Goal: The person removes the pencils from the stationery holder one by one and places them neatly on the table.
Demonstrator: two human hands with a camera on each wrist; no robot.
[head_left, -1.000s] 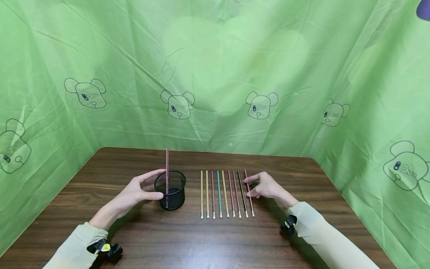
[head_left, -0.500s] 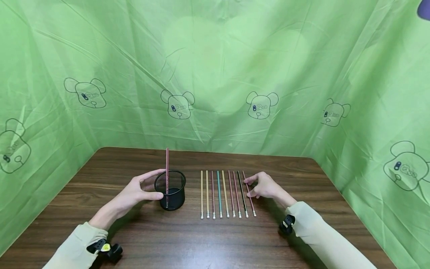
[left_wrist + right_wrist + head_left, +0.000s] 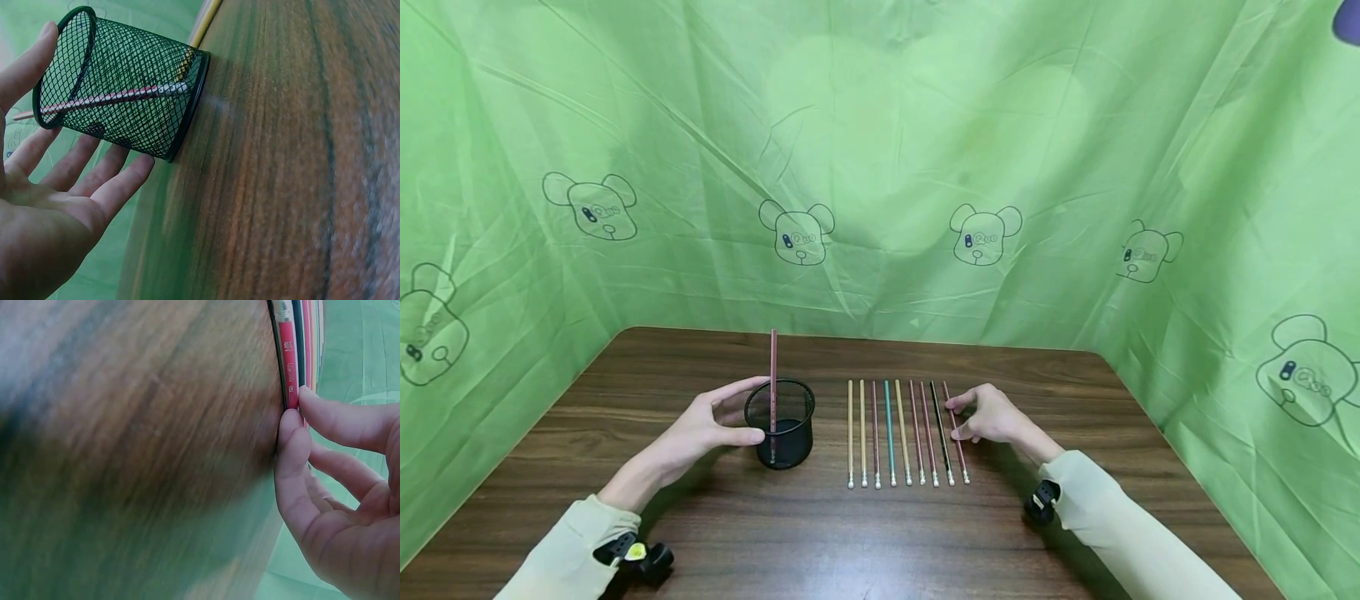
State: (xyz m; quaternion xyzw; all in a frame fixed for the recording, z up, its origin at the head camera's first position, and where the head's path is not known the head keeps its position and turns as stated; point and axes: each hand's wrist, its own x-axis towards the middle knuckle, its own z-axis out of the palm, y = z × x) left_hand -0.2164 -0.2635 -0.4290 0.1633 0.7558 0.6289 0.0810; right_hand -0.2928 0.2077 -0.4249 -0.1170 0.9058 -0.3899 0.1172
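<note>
A black mesh pencil cup [image 3: 790,450] stands upright on the table, one red pencil [image 3: 773,367] leaning inside it with its eraser end down. My left hand [image 3: 706,423] holds the cup from its left side, thumb toward the front and fingers behind, as the left wrist view also shows. To the right lies a row of several pencils: yellow, red, one teal pencil [image 3: 890,433] and one black pencil [image 3: 942,433]. At the row's right end, my right hand [image 3: 992,415] pinches a red pencil [image 3: 289,365] between thumb and fingers; it lies on the table, eraser toward me.
The wooden table [image 3: 760,542] has its far edge against a green curtain [image 3: 880,167] printed with bear outlines. Curtain also hangs on both sides. Black wrist cameras sit on both sleeves.
The rightmost red pencil has shifted slightly: its far end moved a little left and toward me in my right hand. My left hand and the cup have stayed put.
</note>
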